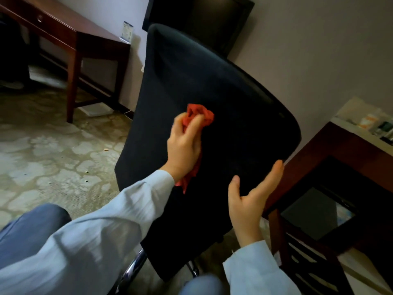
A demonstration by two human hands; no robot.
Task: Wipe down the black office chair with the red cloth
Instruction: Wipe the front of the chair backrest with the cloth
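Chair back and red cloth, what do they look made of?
Chair back: likely matte black fabric or mesh; it looks dull, with no glare. Red cloth: soft thin textile, exact fibre unclear; it crumples into folds in the left hand.

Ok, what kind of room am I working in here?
Probably a hotel room, though that is a guess: a dark wooden desk stands on patterned carpet, a flat screen hangs on the wall, and a counter at the right holds small packaged items.

I note matt black fabric chair back (204, 86), crumpled red cloth (201, 116), glossy chrome chair base (133, 267)
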